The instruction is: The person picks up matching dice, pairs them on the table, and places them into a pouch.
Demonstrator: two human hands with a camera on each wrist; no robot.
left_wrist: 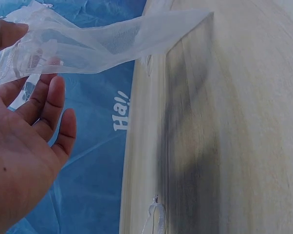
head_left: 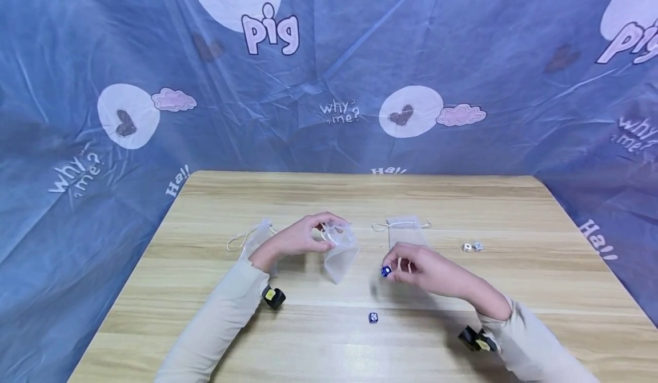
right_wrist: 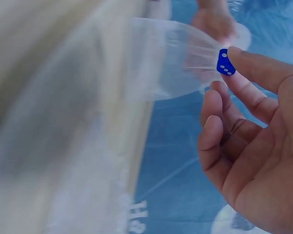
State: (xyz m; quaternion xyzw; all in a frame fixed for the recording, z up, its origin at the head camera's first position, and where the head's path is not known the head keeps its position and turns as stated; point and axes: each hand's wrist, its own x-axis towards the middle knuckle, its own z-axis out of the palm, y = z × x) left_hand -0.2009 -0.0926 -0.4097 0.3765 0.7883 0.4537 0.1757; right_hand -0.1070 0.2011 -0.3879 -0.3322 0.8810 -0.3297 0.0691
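My left hand (head_left: 308,236) holds a sheer white organza bag (head_left: 341,257) near its gathered mouth, between thumb and fingers. In the left wrist view the bag (left_wrist: 112,44) hangs with its lower corner towards the wooden table. Between right thumb and fingertips I pinch a blue die (head_left: 386,271) with white pips; the right hand (head_left: 429,269) is a short way right of the bag. The right wrist view shows the die (right_wrist: 226,62) up close, the other fingers loosely bent. A second dark blue die (head_left: 373,317) lies on the table nearer to me.
Another organza bag (head_left: 259,237) lies flat partly behind the left hand, its drawstring to the left. A third bag (head_left: 408,232) lies beyond the right hand. Two white dice (head_left: 472,247) sit together on the right of the wooden table (head_left: 319,349). Blue printed cloth (head_left: 319,137) surrounds it.
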